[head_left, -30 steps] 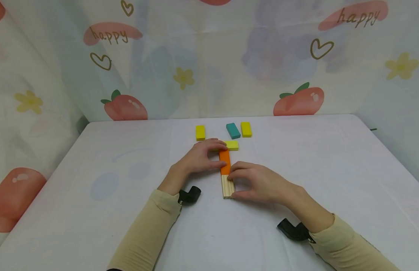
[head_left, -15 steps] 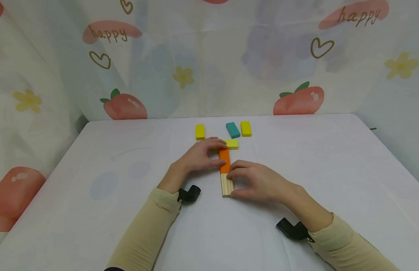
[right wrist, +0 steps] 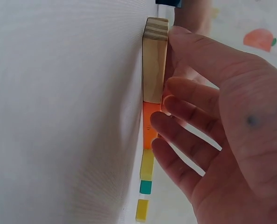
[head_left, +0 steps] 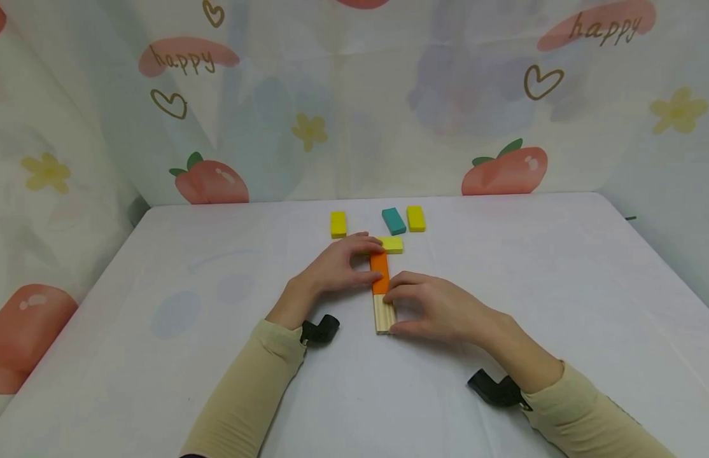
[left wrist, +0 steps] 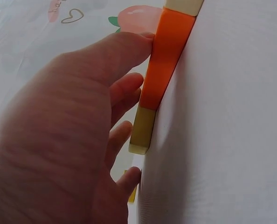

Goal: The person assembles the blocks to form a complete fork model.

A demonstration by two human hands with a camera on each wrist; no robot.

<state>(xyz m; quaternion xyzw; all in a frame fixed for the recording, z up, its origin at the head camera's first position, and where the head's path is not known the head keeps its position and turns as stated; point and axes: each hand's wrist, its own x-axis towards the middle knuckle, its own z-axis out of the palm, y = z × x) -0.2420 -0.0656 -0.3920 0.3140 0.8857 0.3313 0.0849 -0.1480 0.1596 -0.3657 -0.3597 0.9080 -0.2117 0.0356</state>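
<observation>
Three flat blocks lie joined on the white table in the head view. A yellow block (head_left: 393, 245) lies crosswise at the far end, an orange block (head_left: 380, 262) runs from it toward me, and a plain wood-coloured block (head_left: 382, 319) continues the line. My left hand (head_left: 338, 262) touches the orange block with its thumb; its fingers reach the crosswise yellow block and hide part of it. On the right side, my right hand (head_left: 440, 305) touches the plain block, thumb at the near corner and fingertips by its join with the orange one. Both hands' fingers look relaxed in the wrist views.
Behind the joined blocks lie a yellow block (head_left: 338, 225) to the left, a teal block (head_left: 394, 221), and another yellow block (head_left: 415, 219) to the right. A patterned cloth (head_left: 366, 114) hangs behind the table's far edge. Each wrist wears a black camera mount.
</observation>
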